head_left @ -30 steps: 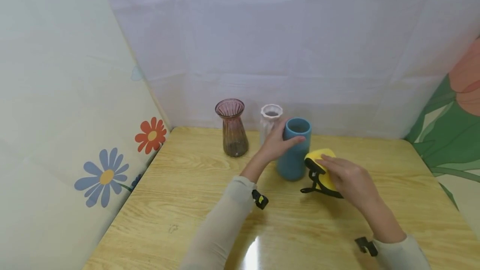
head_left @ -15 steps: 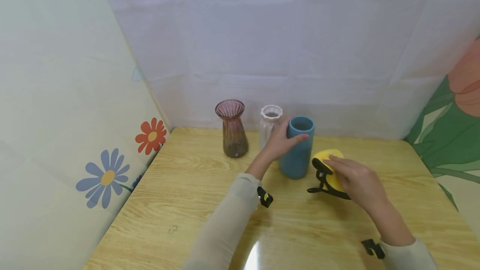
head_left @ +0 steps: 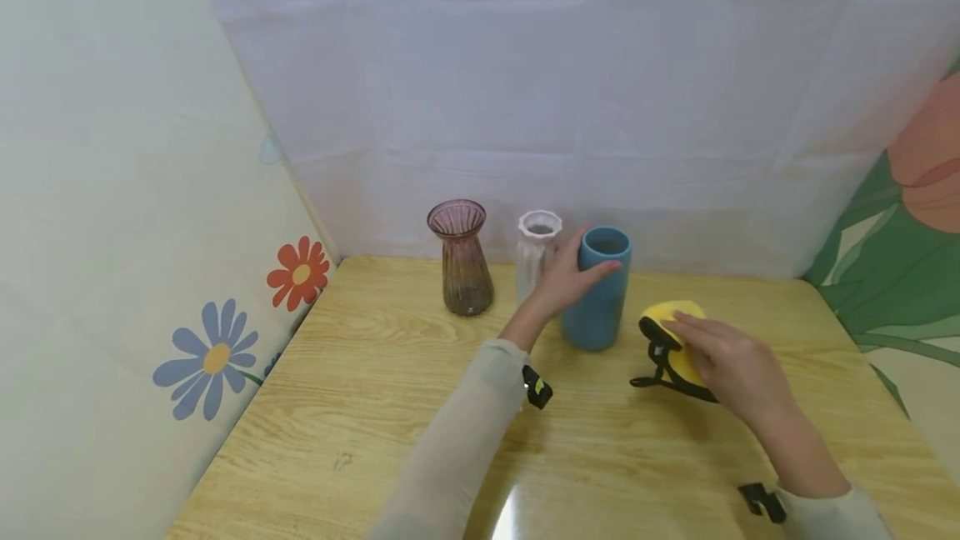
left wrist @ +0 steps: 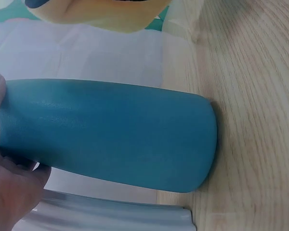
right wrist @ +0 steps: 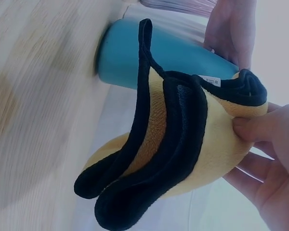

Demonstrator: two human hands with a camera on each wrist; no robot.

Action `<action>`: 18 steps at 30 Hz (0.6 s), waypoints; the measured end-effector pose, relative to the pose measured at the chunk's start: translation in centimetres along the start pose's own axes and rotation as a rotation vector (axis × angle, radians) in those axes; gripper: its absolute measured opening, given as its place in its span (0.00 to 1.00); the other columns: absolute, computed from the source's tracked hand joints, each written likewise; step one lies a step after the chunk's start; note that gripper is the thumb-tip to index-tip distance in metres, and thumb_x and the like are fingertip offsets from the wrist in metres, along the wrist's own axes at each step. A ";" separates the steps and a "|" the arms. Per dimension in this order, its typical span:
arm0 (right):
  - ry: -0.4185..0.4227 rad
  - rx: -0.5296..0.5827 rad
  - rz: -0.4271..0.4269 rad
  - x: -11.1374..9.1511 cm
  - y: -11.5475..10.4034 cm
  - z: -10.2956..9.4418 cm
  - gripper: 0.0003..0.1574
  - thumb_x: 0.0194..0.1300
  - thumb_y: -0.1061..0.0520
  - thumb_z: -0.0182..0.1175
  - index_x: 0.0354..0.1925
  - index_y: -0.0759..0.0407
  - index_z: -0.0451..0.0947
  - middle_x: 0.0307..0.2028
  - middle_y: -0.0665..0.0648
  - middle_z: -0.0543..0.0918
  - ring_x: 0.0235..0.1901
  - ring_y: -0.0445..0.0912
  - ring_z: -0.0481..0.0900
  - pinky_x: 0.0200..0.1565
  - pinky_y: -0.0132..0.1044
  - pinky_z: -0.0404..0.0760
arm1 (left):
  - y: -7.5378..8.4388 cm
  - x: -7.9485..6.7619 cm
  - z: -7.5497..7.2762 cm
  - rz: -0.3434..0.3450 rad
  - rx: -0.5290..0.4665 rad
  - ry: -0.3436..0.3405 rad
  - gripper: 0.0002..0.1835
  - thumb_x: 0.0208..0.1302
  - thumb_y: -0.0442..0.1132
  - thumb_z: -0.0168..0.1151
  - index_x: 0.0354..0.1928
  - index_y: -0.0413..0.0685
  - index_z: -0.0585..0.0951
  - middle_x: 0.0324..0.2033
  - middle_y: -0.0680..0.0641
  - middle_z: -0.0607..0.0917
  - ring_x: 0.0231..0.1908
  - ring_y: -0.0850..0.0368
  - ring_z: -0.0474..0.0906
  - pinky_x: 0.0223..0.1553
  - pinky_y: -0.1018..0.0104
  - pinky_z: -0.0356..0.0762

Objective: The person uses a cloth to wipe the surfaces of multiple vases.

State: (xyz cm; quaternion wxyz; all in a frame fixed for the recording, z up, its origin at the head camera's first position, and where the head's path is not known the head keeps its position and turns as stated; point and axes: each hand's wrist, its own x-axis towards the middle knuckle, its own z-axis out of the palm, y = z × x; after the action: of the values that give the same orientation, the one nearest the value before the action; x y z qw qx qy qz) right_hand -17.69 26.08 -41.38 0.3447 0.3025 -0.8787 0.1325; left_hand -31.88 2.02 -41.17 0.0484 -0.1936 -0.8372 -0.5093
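My left hand (head_left: 558,282) grips the upper part of a blue vase (head_left: 596,307), thumb across its near side below the rim. Upright on the wooden table, the vase shows its base against the surface in the left wrist view. Folded in my right hand (head_left: 738,365) is a yellow cloth (right wrist: 221,139) with black edging and a hanging loop, pinched between thumb and fingers. The cloth is held above the table, apart from the vase and to its right. A white vase (head_left: 531,261) with a scalloped rim stands just behind my left hand, partly hidden by it.
A purple ribbed glass vase (head_left: 467,269) stands left of the white one. The wooden table (head_left: 360,398) ends at a pale cloth backdrop (head_left: 480,90) close behind the vases. Flower-printed panels (head_left: 217,357) flank both sides.
The blue vase has shifted slightly right and back with my left hand on it. My right hand and the yellow cloth have moved right, away from the vase.
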 end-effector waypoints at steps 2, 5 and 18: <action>0.000 -0.006 0.004 -0.2 0.1 -0.2 0.30 0.45 0.74 0.71 0.50 0.59 0.87 0.49 0.62 0.88 0.40 0.60 0.87 0.36 0.55 0.85 | 0.0 0.2 0.2 -0.006 0.005 0.007 0.44 0.62 0.63 0.68 0.76 0.60 0.64 0.64 0.54 0.78 0.66 0.48 0.67 0.65 0.43 0.67; -0.001 -0.011 0.006 -0.5 0.3 -0.4 0.30 0.46 0.74 0.70 0.50 0.59 0.86 0.48 0.62 0.88 0.39 0.61 0.87 0.35 0.56 0.85 | 0.1 0.6 0.6 -0.003 0.007 0.007 0.43 0.62 0.63 0.68 0.76 0.59 0.64 0.63 0.54 0.78 0.66 0.49 0.69 0.67 0.43 0.65; -0.016 -0.030 0.035 -1.5 0.9 -0.8 0.29 0.46 0.75 0.69 0.48 0.59 0.87 0.47 0.63 0.88 0.38 0.62 0.88 0.36 0.56 0.85 | 0.4 2.0 1.9 -0.003 -0.048 -0.034 0.46 0.64 0.63 0.65 0.78 0.54 0.59 0.65 0.48 0.77 0.63 0.48 0.75 0.63 0.46 0.72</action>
State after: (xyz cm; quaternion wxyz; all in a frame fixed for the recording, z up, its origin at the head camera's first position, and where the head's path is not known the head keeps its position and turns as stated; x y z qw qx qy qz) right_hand -17.00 27.78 -41.87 0.3398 0.2829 -0.8885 0.1227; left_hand -33.35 4.36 -41.21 0.0288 -0.2017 -0.8258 -0.5259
